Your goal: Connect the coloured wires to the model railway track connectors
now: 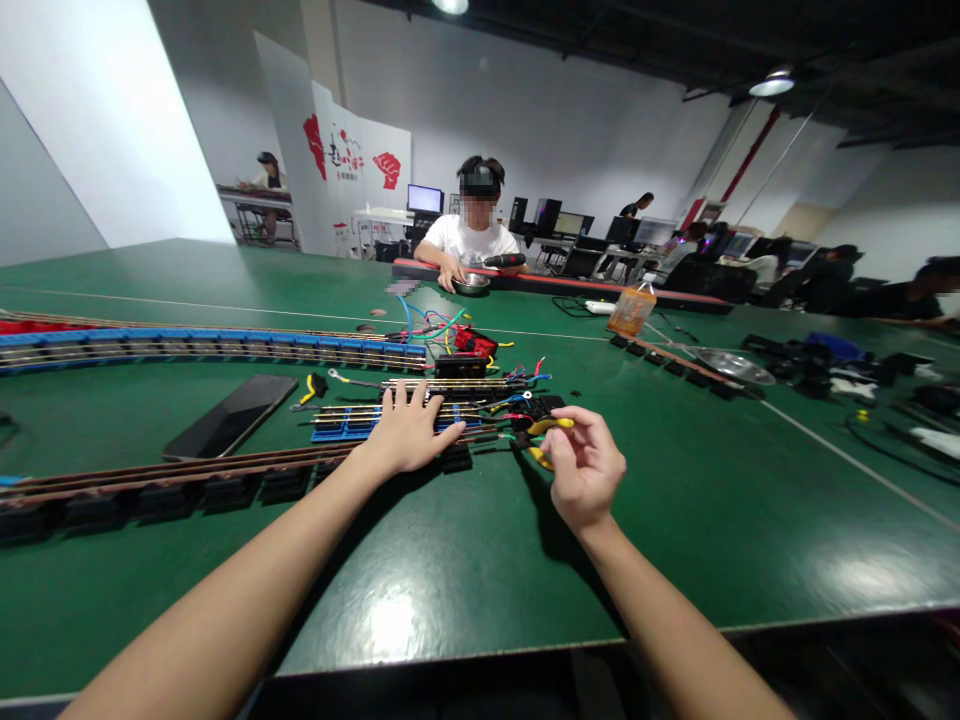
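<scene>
My left hand (pixel 409 430) lies flat with fingers spread across short model-track pieces. Blue sleepers on a track piece (pixel 341 425) show beside the wrist, and another short piece (pixel 465 385) lies beyond the fingertips. My right hand (pixel 589 465) is closed around yellow-handled pliers (pixel 551 426). Their dark jaws point left at the coloured wires by the track ends, but the tips are hard to make out. A green wire (pixel 508 437) lies close to them. Just behind is a small black part (pixel 546 406).
A long brown-railed track (pixel 247 467) and a curved blue track (pixel 300 345) stretch left, with a phone (pixel 232 415) between them. A red wired part (pixel 476 343) lies beyond my hands. Across the green table (pixel 720 520), a person (pixel 469 235) touches a metal bowl (pixel 472 285).
</scene>
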`<act>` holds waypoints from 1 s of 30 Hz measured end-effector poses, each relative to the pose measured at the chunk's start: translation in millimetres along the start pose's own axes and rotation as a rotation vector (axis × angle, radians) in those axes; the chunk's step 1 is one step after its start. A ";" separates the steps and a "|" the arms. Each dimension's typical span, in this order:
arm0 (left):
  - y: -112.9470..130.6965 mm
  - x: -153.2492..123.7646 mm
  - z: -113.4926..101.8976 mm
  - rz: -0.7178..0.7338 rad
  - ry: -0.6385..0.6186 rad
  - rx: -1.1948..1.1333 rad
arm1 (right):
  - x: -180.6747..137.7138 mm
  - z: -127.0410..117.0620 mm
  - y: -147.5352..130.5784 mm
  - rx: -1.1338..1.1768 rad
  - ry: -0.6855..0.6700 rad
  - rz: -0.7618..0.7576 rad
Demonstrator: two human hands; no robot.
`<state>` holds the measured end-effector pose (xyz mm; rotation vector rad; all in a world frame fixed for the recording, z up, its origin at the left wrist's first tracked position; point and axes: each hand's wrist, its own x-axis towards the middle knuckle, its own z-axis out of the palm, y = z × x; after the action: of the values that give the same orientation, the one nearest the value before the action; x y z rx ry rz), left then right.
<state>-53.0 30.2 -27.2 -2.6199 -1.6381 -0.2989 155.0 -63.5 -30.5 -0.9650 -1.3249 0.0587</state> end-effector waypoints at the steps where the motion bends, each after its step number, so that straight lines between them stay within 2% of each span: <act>1: 0.2 0.0 -0.2 0.002 0.003 0.002 | -0.5 -0.4 -0.8 0.012 -0.005 -0.009; 5: 0.6 -0.1 -0.7 -0.003 -0.001 0.018 | -6.6 -4.3 -3.9 -0.023 -0.091 -0.160; 8: 0.2 -0.1 -0.2 -0.004 0.004 0.017 | -11.9 -8.3 -5.2 -0.029 -0.077 -0.246; 14: -0.1 0.0 0.0 -0.008 -0.006 -0.004 | 0.0 -9.1 -7.6 0.001 0.049 -0.290; 18: 0.0 0.0 -0.3 -0.011 -0.008 -0.002 | 28.1 5.6 -7.8 0.008 0.015 -0.282; 21: -0.1 0.1 -0.2 -0.010 -0.007 0.000 | 42.7 18.9 -0.8 0.040 0.043 -0.277; 24: -0.4 0.4 0.2 -0.010 -0.009 -0.002 | 40.6 23.1 12.2 0.047 0.055 -0.281; 30: -0.8 0.8 1.1 0.000 0.011 0.011 | 20.5 10.7 24.6 0.044 -0.011 -0.269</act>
<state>-53.2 31.5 -28.2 -2.6058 -1.6314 -0.3035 163.9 -30.9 -30.3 -0.7437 -1.4474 -0.1130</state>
